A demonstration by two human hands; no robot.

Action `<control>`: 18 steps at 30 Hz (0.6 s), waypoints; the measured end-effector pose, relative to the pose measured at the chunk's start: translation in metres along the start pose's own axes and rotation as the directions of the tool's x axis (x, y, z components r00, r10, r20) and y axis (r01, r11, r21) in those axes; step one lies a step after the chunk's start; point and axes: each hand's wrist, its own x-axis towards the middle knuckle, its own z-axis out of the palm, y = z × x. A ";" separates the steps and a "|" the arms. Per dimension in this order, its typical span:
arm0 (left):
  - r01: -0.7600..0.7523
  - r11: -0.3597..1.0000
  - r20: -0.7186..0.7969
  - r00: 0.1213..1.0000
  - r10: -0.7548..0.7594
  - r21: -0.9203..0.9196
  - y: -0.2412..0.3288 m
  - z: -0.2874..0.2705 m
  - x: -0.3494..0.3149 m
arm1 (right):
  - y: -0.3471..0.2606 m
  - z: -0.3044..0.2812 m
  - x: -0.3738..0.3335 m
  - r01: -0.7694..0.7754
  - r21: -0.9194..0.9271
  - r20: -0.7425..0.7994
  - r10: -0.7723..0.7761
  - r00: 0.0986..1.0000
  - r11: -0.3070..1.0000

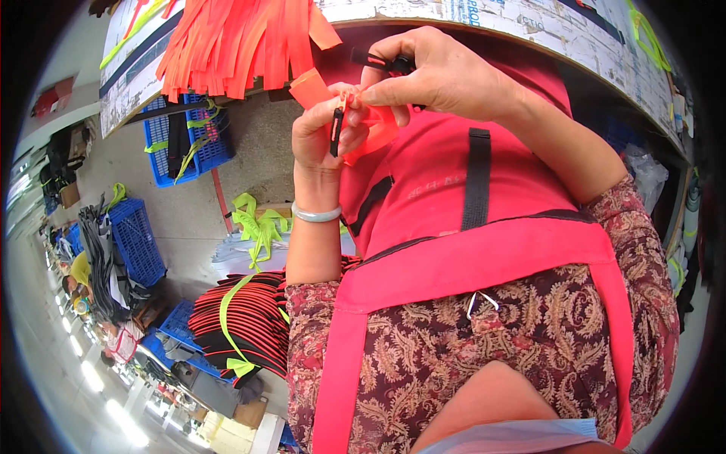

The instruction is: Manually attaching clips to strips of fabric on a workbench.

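Left fingers [352,141] and right fingers [386,92] pinch the orange strip [380,135] between them, close together, likely for control. Black piece [336,135] sits against the left fingers; more strips [242,45] overhang the desk [522,30] ahead-left, probably for easy reach.

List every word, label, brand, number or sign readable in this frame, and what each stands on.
White patterned table covering: blue and grey capital letters along the upper edge, partly cut off; I won't copy the wording.
Red apron: a short pale line of lettering on the front, too faded to read reliably.
Orange strip between left hand and right hand: no print visible.
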 end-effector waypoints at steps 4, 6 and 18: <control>-0.004 0.979 -0.138 0.990 0.032 0.203 0.005 0.006 0.000 | 0.001 -0.005 0.004 -0.026 -0.023 0.016 0.026 1.000 0.999; 0.006 0.952 -0.201 0.978 0.058 0.305 0.008 0.009 0.000 | 0.001 -0.007 0.005 -0.042 -0.090 0.014 0.043 0.999 0.995; 0.103 0.679 -0.359 0.900 0.248 0.727 0.011 0.036 0.008 | 0.010 -0.013 0.010 0.010 -0.250 -0.029 -0.018 0.999 0.968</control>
